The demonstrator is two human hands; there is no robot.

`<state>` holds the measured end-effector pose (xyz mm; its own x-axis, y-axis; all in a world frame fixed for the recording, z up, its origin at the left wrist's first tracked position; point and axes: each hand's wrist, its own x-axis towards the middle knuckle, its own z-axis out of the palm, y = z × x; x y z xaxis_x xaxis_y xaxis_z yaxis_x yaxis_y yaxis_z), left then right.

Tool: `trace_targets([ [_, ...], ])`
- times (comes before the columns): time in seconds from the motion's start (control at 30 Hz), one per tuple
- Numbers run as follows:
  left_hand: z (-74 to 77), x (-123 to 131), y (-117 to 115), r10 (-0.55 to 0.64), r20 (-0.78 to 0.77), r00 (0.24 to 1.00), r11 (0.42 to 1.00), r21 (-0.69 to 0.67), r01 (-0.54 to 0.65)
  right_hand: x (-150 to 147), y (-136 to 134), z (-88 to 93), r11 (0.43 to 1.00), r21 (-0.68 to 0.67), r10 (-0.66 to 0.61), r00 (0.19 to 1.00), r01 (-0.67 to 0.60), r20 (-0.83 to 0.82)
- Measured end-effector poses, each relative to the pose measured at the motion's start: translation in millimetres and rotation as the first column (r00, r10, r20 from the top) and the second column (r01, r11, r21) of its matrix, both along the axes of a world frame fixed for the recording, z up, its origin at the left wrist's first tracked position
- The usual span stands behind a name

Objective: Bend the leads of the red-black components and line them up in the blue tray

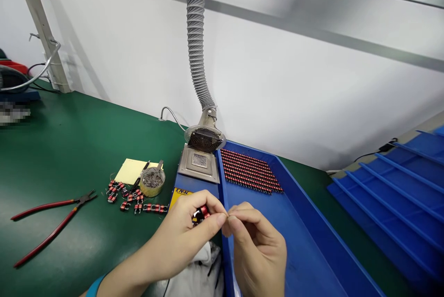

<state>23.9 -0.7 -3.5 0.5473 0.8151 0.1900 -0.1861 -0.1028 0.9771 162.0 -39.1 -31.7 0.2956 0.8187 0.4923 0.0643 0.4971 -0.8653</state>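
Red-handled pliers [52, 223] are laid on the green mat [86, 149] at the near left. A ribbed hose [196, 33] is hung far behind. Blue trays [398, 195] are stacked at the right.

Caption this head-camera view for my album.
Left hand grips a red coil, right hand pinching alongside, by a blue tray.

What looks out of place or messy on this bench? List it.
Only the loose red coils stand out: they lie scattered at odd angles on the green mat beside the scrap tin, unlike the neat rows in the blue tray. Nothing looks spilled or broken.
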Motion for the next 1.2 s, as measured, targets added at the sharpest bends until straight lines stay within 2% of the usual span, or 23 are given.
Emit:
trace_targets([
  [0.1,-0.7,0,0,-0.001,0.012,1.000,1.000,-0.012,0.001,-1,-1,1.1,1.000,-0.001,-0.007,1.000,0.007,-0.014],
  [0.33,-1.0,1,0,0.021,-0.052,0.998,0.999,0.035,-0.019,-2,-2,3.6,0.994,0.047,-0.097,0.993,0.094,0.069],
  [0.63,-0.9,3,1,-0.045,0.081,0.996,0.997,-0.060,0.050,-2,0,0.6,1.000,-0.016,0.020,0.995,-0.022,-0.099],
  [0.77,-1.7,5,2,-0.094,0.190,0.977,0.979,-0.159,0.125,-3,2,0.6,0.995,-0.045,0.081,0.979,-0.091,-0.188],
  [0.83,-2.8,6,2,-0.096,0.214,0.972,0.971,-0.196,0.139,-3,2,1.7,0.995,-0.047,0.074,0.981,-0.084,-0.178],
  [0.93,-3.7,6,2,-0.043,0.158,0.986,0.985,-0.159,0.068,1,-3,5.8,0.997,-0.020,0.078,0.997,-0.077,0.014],
  [1.03,-3.1,4,1,0.030,0.034,0.999,1.000,-0.006,-0.030,6,-8,11.7,0.992,0.045,0.105,0.962,-0.120,0.252],
  [1.13,-2.5,2,0,0.060,-0.083,0.995,0.988,0.150,-0.047,8,-11,14.8,0.981,0.195,-0.059,0.916,-0.021,0.397],
  [1.2,-3.5,1,0,0.078,-0.138,0.987,0.973,0.227,-0.045,9,-11,15.0,0.957,0.282,-0.204,0.841,0.063,0.502],
])
